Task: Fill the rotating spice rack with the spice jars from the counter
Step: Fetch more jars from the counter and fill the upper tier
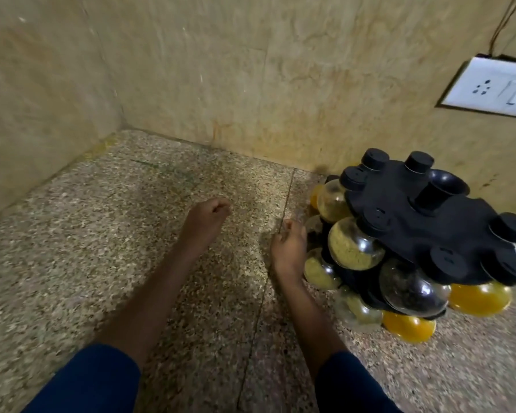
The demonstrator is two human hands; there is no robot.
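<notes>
The black rotating spice rack (423,228) stands at the right on the speckled counter (131,248). Round clear jars with black caps hang in two tiers; some hold pale yellow spice (352,248), one dark spice (408,290), others orange spice (408,326). My left hand (212,213) is curled into a fist over the middle of the counter with nothing visible in it. My right hand (289,248) rests against the rack's left side, fingers curled by a blurred clear jar (313,228) in the lower tier. Motion blur hides whether it grips that jar.
Beige stone walls meet in a corner at the back left. A white socket plate (489,87) with a cable above it is on the right wall. No loose jars show on the visible stretch of counter.
</notes>
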